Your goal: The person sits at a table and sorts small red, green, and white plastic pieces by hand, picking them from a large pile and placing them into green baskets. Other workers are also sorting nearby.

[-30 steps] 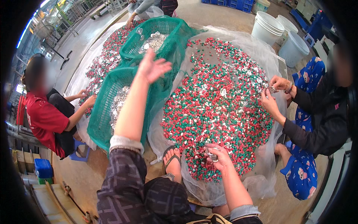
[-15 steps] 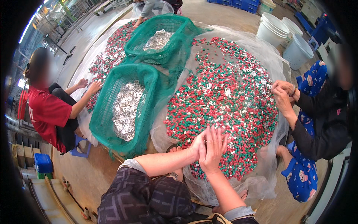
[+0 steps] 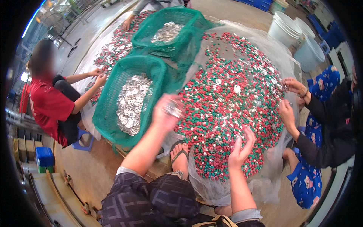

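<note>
My left hand (image 3: 163, 118) is raised beside the near green basket (image 3: 101, 113), its fingers closed on a few shiny silver metal pieces (image 3: 173, 111); motion smears it a little. The basket is lined with green netting and holds a heap of flat silver metal pieces with holes (image 3: 132, 104). Over the near part of a wide pile of small red, green and white pebble-like bits (image 3: 223, 102), my right hand (image 3: 241, 149) is open, fingers and thumb apart. More silver pieces lie scattered through that pile, which rests on pale mesh cloth (image 3: 272, 185).
A second green basket (image 3: 141, 38) with silver pieces stands behind the first. One person in red (image 3: 51, 102) sits at the left, another in dark sleeves (image 3: 321, 143) at the right, both with hands at the piles. A third person's hand (image 3: 128, 22) reaches in behind. White buckets (image 3: 283, 28) stand back right.
My hands, together over the pile before, have parted. The left has swung left toward the near basket with silver pieces in it; the right has moved right and opened.
</note>
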Demonstrator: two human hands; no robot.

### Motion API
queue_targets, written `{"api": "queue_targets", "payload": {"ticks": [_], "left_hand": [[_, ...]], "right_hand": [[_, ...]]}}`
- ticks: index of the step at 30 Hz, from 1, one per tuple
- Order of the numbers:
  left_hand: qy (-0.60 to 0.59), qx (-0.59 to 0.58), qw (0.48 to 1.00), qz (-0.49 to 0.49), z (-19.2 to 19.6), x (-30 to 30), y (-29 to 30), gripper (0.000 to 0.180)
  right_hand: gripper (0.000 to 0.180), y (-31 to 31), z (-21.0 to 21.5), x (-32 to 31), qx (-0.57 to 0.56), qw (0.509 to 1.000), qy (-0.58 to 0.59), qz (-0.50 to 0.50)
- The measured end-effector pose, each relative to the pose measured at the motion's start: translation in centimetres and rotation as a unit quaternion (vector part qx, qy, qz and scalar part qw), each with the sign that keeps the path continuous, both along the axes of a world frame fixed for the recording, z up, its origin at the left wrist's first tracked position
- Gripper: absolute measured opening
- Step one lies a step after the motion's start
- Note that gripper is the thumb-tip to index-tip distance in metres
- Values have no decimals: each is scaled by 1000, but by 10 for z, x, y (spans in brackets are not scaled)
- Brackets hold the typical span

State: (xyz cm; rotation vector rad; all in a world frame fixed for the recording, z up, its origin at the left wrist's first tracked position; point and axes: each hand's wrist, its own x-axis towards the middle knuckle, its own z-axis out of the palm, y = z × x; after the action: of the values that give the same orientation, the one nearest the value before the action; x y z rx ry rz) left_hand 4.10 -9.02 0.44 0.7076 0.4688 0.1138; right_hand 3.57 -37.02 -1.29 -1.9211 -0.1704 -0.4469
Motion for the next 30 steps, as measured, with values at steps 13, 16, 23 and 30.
{"api": "queue_targets", "payload": {"ticks": [13,16,23,30], "left_hand": [[-118,744,609,-249,-43,43,-39,27],[-215,717,527,-404,-56,61,-108,40],[-278,722,409,-484,-89,59,-172,59],[-306,657,367,-584,-82,31,-143,34]], "right_hand": [[39,-50,-69,6,-392,870,297,-30],[40,-54,-84,-2,-379,884,273,-35],[38,-79,-99,3,-252,898,360,29],[40,-114,-96,25,-60,916,396,-10]]}}
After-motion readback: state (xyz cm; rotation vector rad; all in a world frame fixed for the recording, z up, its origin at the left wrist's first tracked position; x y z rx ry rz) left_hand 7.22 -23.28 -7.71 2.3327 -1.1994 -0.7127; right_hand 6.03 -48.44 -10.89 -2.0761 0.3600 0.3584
